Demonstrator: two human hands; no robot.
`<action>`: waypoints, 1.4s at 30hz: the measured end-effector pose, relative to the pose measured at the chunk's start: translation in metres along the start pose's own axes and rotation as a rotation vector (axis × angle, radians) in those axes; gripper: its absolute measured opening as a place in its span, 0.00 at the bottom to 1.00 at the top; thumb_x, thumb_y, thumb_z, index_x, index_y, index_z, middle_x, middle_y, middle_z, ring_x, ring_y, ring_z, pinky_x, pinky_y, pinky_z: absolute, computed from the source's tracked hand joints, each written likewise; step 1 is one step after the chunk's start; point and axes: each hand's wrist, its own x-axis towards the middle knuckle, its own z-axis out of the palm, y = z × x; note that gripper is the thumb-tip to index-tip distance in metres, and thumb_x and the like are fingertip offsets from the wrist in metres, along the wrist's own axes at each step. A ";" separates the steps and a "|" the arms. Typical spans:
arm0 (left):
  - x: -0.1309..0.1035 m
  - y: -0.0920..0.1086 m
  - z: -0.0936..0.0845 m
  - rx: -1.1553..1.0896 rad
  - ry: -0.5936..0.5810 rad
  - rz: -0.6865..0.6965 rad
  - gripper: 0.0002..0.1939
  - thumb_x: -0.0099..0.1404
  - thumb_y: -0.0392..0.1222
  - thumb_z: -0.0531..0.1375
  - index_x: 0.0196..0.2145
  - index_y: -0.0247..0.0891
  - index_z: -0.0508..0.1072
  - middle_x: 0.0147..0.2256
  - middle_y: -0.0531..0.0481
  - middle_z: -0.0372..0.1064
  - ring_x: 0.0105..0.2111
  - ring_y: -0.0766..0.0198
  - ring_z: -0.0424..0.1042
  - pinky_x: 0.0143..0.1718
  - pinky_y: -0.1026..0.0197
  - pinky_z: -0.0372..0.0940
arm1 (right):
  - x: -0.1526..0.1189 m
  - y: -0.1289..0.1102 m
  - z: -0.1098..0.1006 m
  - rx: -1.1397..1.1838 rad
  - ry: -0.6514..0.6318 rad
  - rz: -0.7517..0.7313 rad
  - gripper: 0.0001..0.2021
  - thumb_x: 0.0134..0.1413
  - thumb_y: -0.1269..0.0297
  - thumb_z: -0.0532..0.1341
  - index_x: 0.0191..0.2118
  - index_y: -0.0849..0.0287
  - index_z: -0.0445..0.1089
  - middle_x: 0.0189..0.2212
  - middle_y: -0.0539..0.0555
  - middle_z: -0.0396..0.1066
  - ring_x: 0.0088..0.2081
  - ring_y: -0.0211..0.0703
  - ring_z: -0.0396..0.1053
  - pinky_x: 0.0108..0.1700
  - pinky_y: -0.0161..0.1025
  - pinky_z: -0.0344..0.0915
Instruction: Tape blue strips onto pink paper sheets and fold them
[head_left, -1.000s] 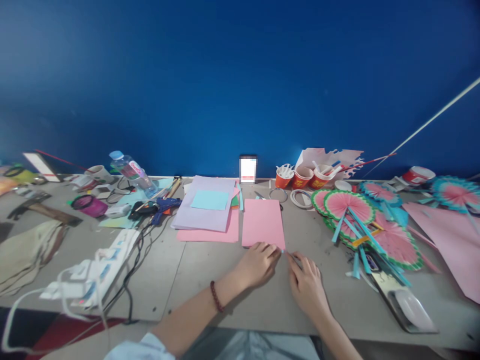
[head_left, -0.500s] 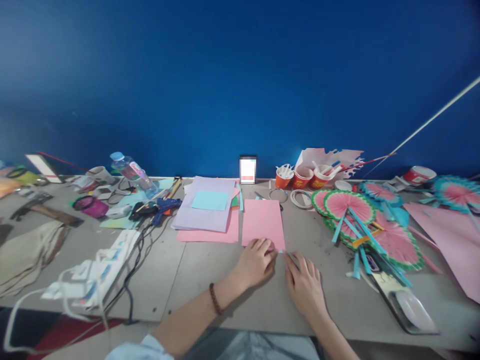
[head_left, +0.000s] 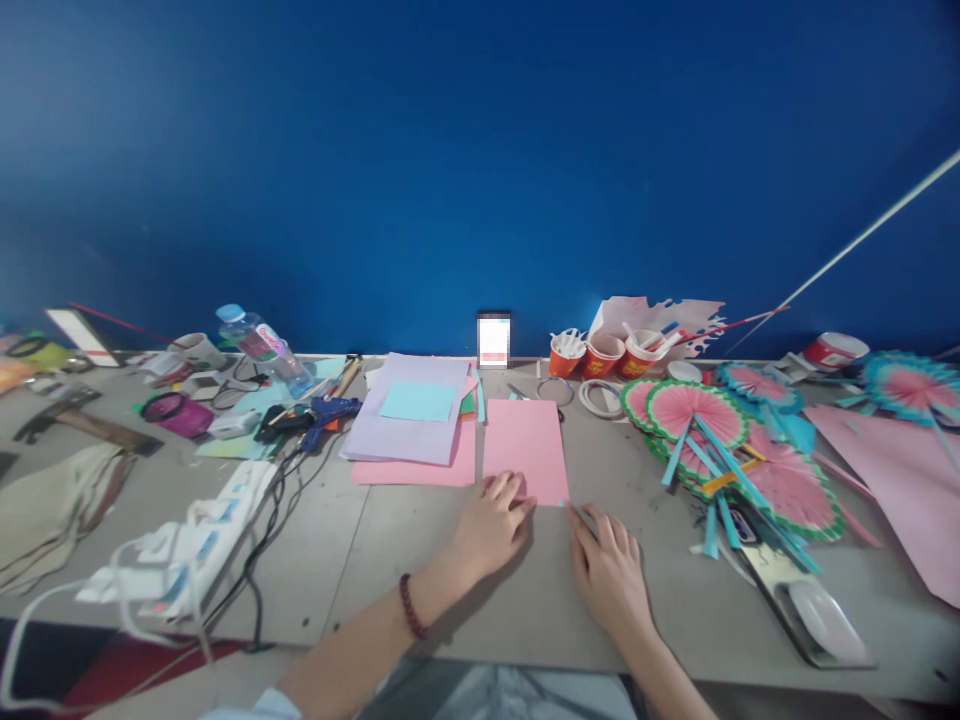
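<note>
A pink sheet of paper [head_left: 523, 445] lies flat on the grey table in front of me. My left hand [head_left: 493, 525] rests at its near left edge, fingers spread and fingertips on the paper. At the near right corner is my right hand [head_left: 611, 570], its thumb and forefinger close together. A thin dark line shows between them; whether it is a slim tool or shadow is unclear. Beside those fingertips, a tiny light blue scrap [head_left: 562, 503] sits at the sheet's near edge.
Left of the sheet is a stack of lilac paper [head_left: 409, 440] with a blue piece on top. Pleated paper fans [head_left: 697, 415] lie to the right, near a white mouse [head_left: 821, 618]. Paper cups [head_left: 604, 355] stand behind. A power strip [head_left: 217, 540] and cables occupy the left.
My left hand has drawn back to the left, away from the blue scrap, uncovering more of the sheet's near edge. The right hand stays nearly in place at the corner.
</note>
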 end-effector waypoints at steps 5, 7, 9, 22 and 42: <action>-0.007 -0.008 0.005 -0.011 0.027 -0.022 0.18 0.64 0.41 0.56 0.52 0.42 0.69 0.58 0.41 0.59 0.58 0.51 0.56 0.56 0.48 0.55 | 0.000 0.001 0.000 0.005 -0.015 -0.001 0.19 0.59 0.69 0.51 0.54 0.55 0.67 0.49 0.59 0.67 0.48 0.52 0.62 0.45 0.48 0.61; -0.011 -0.011 0.006 -0.015 0.032 -0.037 0.18 0.64 0.41 0.56 0.52 0.42 0.69 0.58 0.42 0.59 0.59 0.51 0.56 0.56 0.48 0.55 | 0.000 0.000 0.000 0.003 -0.013 -0.003 0.19 0.59 0.69 0.51 0.54 0.55 0.67 0.48 0.59 0.67 0.47 0.52 0.62 0.45 0.48 0.61; -0.015 -0.015 0.005 -0.016 0.033 -0.052 0.19 0.63 0.40 0.56 0.52 0.42 0.69 0.58 0.42 0.59 0.59 0.51 0.55 0.56 0.48 0.55 | 0.000 0.000 0.000 -0.003 -0.005 -0.003 0.19 0.60 0.70 0.50 0.54 0.56 0.67 0.48 0.59 0.67 0.47 0.51 0.62 0.45 0.47 0.61; -0.027 -0.026 0.001 -0.036 0.040 -0.093 0.20 0.61 0.38 0.57 0.52 0.44 0.70 0.59 0.42 0.59 0.58 0.51 0.57 0.56 0.48 0.55 | 0.000 -0.002 -0.002 -0.021 0.016 -0.007 0.19 0.59 0.70 0.51 0.53 0.56 0.68 0.47 0.59 0.68 0.46 0.50 0.63 0.44 0.46 0.61; -0.017 -0.035 -0.005 -0.512 0.210 -0.313 0.10 0.64 0.36 0.56 0.42 0.41 0.75 0.40 0.49 0.75 0.41 0.60 0.71 0.45 0.57 0.65 | 0.014 0.002 -0.004 -0.008 -0.001 -0.022 0.17 0.61 0.65 0.51 0.53 0.55 0.69 0.49 0.58 0.69 0.47 0.51 0.63 0.44 0.46 0.60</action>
